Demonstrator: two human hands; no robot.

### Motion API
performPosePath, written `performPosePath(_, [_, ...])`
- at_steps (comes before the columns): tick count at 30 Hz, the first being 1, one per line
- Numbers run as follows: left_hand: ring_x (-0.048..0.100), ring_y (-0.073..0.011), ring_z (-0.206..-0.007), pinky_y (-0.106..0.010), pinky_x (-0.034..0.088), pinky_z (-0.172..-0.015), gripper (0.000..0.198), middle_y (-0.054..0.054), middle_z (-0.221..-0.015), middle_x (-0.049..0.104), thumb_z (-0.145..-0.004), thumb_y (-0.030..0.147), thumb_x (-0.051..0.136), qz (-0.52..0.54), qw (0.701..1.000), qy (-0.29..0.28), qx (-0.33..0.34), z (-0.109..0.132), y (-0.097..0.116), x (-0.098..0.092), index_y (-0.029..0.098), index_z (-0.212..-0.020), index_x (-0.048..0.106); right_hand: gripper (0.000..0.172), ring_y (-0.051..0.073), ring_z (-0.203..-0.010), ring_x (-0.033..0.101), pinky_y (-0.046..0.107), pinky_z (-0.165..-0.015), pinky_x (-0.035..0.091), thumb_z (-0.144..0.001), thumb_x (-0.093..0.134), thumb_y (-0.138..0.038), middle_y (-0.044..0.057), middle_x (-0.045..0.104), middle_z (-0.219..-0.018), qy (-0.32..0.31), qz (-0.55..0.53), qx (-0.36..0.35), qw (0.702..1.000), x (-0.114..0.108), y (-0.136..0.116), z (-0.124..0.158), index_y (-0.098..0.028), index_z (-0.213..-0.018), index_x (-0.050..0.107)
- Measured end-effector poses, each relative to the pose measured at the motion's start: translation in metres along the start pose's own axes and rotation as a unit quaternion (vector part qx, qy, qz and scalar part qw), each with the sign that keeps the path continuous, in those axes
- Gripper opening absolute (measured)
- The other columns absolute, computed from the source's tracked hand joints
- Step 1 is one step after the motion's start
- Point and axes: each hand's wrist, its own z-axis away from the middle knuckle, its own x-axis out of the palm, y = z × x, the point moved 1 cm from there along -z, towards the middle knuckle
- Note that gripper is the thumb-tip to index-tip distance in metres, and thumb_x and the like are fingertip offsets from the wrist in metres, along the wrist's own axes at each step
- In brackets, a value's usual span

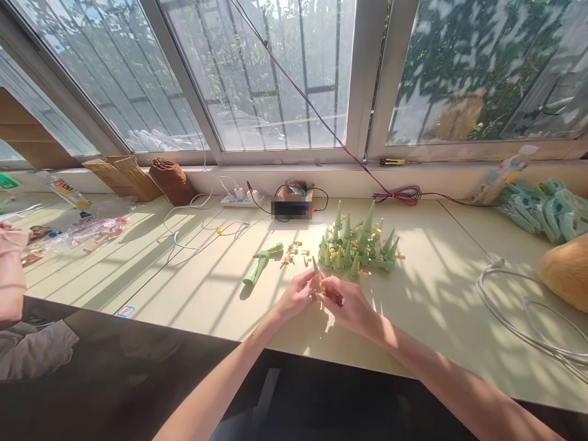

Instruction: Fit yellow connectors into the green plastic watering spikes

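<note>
My left hand [295, 295] is closed around a pointed green plastic cone [315, 265], whose tip sticks up above the fingers. Against the cone's lower end, my right hand [348, 297] pinches with thumb and forefinger, where a bit of yellow shows; the fingers hide most of that end. Just beyond the right hand stands a cluster of similar green cones [356, 245] with small yellow pieces fitted in them. Several loose yellow pieces [294, 251] lie past the left hand. Left of these, a longer green plastic part [261, 264] rests on the table.
At the back are a power strip [241, 197], a small box [296, 195] and a bundle of red and black wire [404, 195]. A coiled pale cable [500, 300] lies right, near bagged teal parts [546, 208]. Another person's arm [11, 269] reaches in at left.
</note>
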Motion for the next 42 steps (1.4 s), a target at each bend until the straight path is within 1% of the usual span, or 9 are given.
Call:
performPosePath(5, [0.057,-0.0102,-0.053,-0.02,0.044,-0.041,0.04,-0.002,-0.079,0.059,-0.094,0.055,0.053,-0.028,0.999,0.038,0.007,-0.002,0.0,-0.004,0.015,-0.089,0.06,0.02,0.01,-0.052,0.046,0.022,-0.053,0.041,-0.094,0.059,-0.033,-0.003,0.058,-0.068,0.027,-0.008,0.022,0.999,0.001,0.003,0.0,-0.018,-0.106,0.061])
performPosePath(10, [0.057,-0.0095,-0.051,-0.019,0.044,-0.04,0.04,-0.002,-0.076,0.059,-0.094,0.053,0.054,-0.099,0.988,0.109,0.052,-0.001,0.005,-0.023,0.015,-0.086,0.06,0.022,0.01,-0.051,0.047,0.023,-0.053,0.042,-0.096,0.057,-0.033,-0.003,0.06,-0.069,0.05,0.034,0.05,0.997,0.001,0.008,0.001,-0.019,-0.112,0.059])
performPosePath(16, [0.057,-0.0115,-0.062,-0.019,0.045,-0.047,0.036,-0.003,-0.078,0.062,-0.094,0.05,0.054,-0.266,0.93,0.217,0.132,0.013,0.004,-0.051,0.017,-0.081,0.061,0.023,0.014,-0.054,0.054,0.026,-0.057,0.044,-0.102,0.045,-0.033,0.001,0.064,-0.072,0.016,0.115,0.048,0.992,-0.001,0.008,0.0,-0.017,-0.105,0.062])
performPosePath(19, [0.055,-0.011,-0.06,-0.02,0.043,-0.048,0.033,-0.004,-0.086,0.065,-0.095,0.047,0.053,-0.295,0.923,0.215,0.122,0.018,-0.006,-0.056,0.018,-0.086,0.063,0.024,0.015,-0.058,0.056,0.027,-0.06,0.045,-0.102,0.043,-0.03,0.005,0.067,-0.081,-0.026,0.17,0.031,0.985,-0.005,0.004,-0.006,-0.016,-0.101,0.063])
performPosePath(24, [0.054,-0.0111,-0.056,-0.025,0.044,-0.052,0.026,-0.005,-0.092,0.066,-0.093,0.043,0.056,-0.316,0.922,0.193,0.114,0.017,-0.016,-0.055,0.018,-0.093,0.063,0.022,0.015,-0.061,0.055,0.027,-0.06,0.042,-0.102,0.039,-0.021,0.006,0.063,-0.085,-0.082,0.241,0.001,0.967,-0.008,-0.003,-0.028,-0.015,-0.101,0.06])
performPosePath(28, [0.053,-0.0102,-0.056,-0.026,0.046,-0.056,0.023,-0.004,-0.094,0.065,-0.091,0.04,0.059,-0.319,0.92,0.188,0.125,0.018,-0.017,-0.055,0.018,-0.097,0.061,0.016,0.016,-0.065,0.053,0.026,-0.059,0.039,-0.099,0.043,-0.015,0.007,0.06,-0.088,-0.106,0.313,-0.009,0.944,0.001,-0.004,-0.052,-0.014,-0.105,0.058])
performPosePath(32, [0.053,-0.0095,-0.056,-0.027,0.048,-0.059,0.031,-0.005,-0.103,0.064,-0.091,0.042,0.062,-0.302,0.916,0.225,0.14,0.023,-0.014,-0.054,0.02,-0.113,0.058,0.02,0.014,-0.066,0.051,0.024,-0.059,0.037,-0.098,0.037,-0.007,0.008,0.056,-0.091,-0.137,0.367,0.025,0.92,0.015,-0.006,-0.083,-0.014,-0.099,0.057])
performPosePath(38, [0.058,-0.0133,-0.065,-0.026,0.046,-0.061,0.03,-0.006,-0.099,0.066,-0.1,0.046,0.047,-0.24,0.904,0.317,0.159,0.03,-0.011,-0.052,0.02,-0.109,0.06,0.028,0.015,-0.068,0.053,0.025,-0.059,0.037,-0.094,0.037,-0.001,0.01,0.057,-0.096,-0.207,0.425,0.093,0.876,0.029,-0.002,-0.129,-0.013,-0.106,0.059])
performPosePath(42, [0.062,-0.0183,-0.076,-0.028,0.047,-0.065,0.037,-0.007,-0.096,0.066,-0.101,0.049,0.04,-0.241,0.909,0.308,0.148,0.03,-0.012,-0.049,0.019,-0.106,0.061,0.029,0.018,-0.072,0.06,0.026,-0.06,0.04,-0.098,0.035,-0.006,0.014,0.058,-0.1,-0.223,0.452,0.125,0.854,0.035,0.006,-0.144,-0.013,-0.107,0.061])
